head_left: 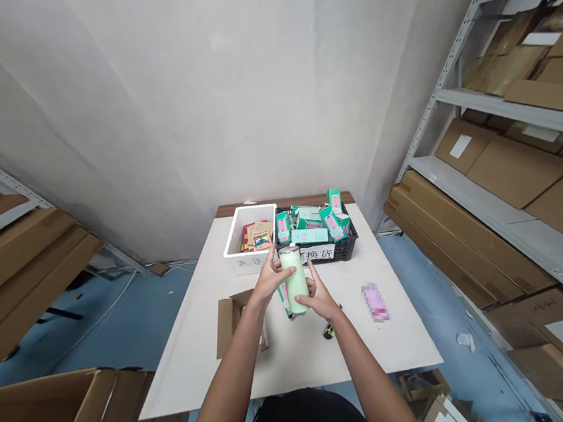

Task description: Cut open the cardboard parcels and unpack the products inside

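Both my hands hold a pale green cylindrical bottle (297,282) with a silvery top, tilted above the white table (398,344). My left hand (269,278) wraps its left side near the top. My right hand (320,297) cups its lower right side. A teal and pink box (283,297) shows just under the bottle, against my left palm. Behind the hands stands a black crate (342,250) full of several teal and pink boxes (333,224), and left of it a white bin (235,233) with colourful packets.
An open small cardboard box (230,320) sits on the table at my left forearm. A pink item (375,303) lies to the right, and a small dark tool (329,330) under my right wrist. Metal shelves (509,195) with flat cartons line the right; cartons (9,263) stack at left.
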### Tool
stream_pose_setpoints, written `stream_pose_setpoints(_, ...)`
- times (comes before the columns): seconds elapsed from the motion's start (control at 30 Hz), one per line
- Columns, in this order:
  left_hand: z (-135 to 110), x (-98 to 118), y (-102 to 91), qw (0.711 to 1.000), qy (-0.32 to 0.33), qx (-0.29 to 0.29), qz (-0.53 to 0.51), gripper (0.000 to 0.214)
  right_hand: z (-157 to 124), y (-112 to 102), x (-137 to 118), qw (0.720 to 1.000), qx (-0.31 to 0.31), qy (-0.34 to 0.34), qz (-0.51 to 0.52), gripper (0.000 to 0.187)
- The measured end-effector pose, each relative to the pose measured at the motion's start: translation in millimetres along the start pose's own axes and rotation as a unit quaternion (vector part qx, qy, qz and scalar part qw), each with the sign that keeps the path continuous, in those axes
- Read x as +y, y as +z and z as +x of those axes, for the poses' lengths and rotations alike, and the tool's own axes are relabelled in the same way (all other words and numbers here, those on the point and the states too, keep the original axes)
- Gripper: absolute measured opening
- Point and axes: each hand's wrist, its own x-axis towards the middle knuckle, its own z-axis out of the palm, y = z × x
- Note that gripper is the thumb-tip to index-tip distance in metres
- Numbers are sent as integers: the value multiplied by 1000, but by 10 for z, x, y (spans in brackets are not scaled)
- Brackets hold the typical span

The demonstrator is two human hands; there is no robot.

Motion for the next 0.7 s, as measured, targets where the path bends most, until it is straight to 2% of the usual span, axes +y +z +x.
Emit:
stream_pose_setpoints(0.13, 39, -9, -18, 999, 14, 26, 26, 134, 16, 16, -33, 996, 68, -16, -58, 143)
stream_pose_setpoints(0.2, 55, -9, -19, 999, 8, 21, 24, 138, 14, 23, -59, 997, 58, -14, -57, 141)
stream_pose_setpoints(0.3, 67, -10, -1, 1000, 11, 1, 8, 131, -6, 13, -102, 999, 19, 6, -35, 134)
stream_pose_setpoints(0.43, 68, -15, 52, 998, 38, 31, 30, 130, -57, -18, -142, 993, 70, -15, -90, 141)
stream_pose_setpoints(0.6, -1, -30, 94, 999, 18, 32, 0, 129, -105, -19, -115, 998, 22, 0, -59, 131)
stream_pose_setpoints(0.7, -43, -50, 66, 999, 12, 38, 13, 130, -95, 21, -57, 995, 68, 0, -71, 134)
